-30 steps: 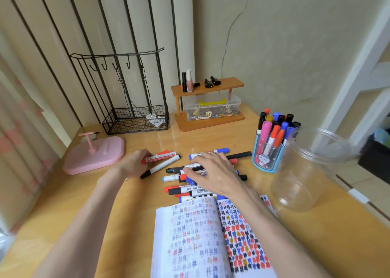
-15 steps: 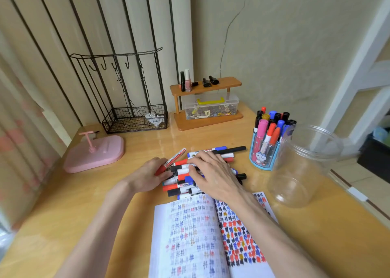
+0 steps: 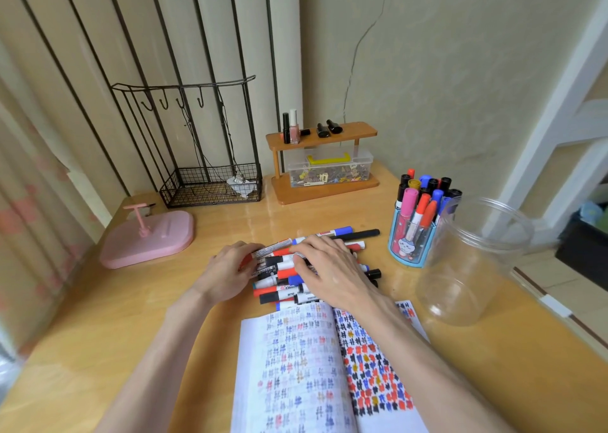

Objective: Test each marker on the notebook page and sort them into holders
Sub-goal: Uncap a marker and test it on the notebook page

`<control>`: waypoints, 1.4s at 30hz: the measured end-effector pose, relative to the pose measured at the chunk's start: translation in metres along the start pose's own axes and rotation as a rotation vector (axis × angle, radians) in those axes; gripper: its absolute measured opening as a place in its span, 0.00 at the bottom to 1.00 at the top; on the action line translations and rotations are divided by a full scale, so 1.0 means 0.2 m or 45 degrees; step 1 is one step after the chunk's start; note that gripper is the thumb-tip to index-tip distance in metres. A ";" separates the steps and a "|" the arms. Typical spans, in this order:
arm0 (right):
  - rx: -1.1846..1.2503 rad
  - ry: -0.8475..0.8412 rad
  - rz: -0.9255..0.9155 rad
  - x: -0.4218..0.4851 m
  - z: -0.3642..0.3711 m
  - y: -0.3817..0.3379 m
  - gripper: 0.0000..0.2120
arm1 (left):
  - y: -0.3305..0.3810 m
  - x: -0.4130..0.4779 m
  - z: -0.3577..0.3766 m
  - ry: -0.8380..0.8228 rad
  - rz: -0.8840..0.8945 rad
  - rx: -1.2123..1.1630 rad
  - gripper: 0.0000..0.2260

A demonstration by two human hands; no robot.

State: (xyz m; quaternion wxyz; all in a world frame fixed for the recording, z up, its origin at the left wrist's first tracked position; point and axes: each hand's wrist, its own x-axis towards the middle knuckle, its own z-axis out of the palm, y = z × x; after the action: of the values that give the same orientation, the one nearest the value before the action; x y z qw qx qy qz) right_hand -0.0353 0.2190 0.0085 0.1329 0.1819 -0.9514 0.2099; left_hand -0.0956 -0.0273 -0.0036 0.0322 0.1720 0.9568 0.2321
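Beyond the notebook (image 3: pixel 296 367), markers (image 3: pixel 280 273) lying crosswise (caps mixed); left hand (image 3: pixel 230 270) pinching one, right hand (image 3: pixel 334 273), fingers (image 3: pixel 311 244) spread

One notebook (image 3: pixel 296 367), one blue holder (image 3: pixel 408 246), one clear jar (image 3: pixel 467 268), one pink stand (image 3: pixel 148 238), one wire rack (image 3: pixel 210 186) with four hooks (image 3: pixel 163 103), one wooden shelf (image 3: pixel 322 136) and one clear box (image 3: pixel 329 169). About a dozen markers (image 3: pixel 422 202) fill the holder, and at least ten loose markers (image 3: pixel 279 273) show, more hidden under two hands, left hand (image 3: pixel 230 270) and right hand (image 3: pixel 332 268). Five small bottles (image 3: pixel 293 126) are on the shelf.
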 end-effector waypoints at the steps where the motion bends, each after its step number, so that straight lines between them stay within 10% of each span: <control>1: 0.010 0.015 -0.001 0.00 0.00 -0.01 0.17 | 0.01 0.00 -0.01 0.007 -0.017 -0.018 0.20; 34: 0.228 0.294 0.096 -0.32 -0.27 0.10 0.10 | -0.09 0.04 -0.03 0.242 -0.327 -0.025 0.06; 42: 0.296 0.464 0.127 -0.43 -0.27 -0.06 0.05 | 0.04 -0.17 -0.12 0.691 -0.161 -0.400 0.03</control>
State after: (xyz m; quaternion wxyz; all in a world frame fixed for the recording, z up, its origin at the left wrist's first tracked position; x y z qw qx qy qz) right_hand 0.0565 0.2582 0.0318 0.2704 0.1078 -0.8889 0.3538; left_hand -0.0636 -0.0425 0.0212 -0.1835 0.0369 0.8917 0.4121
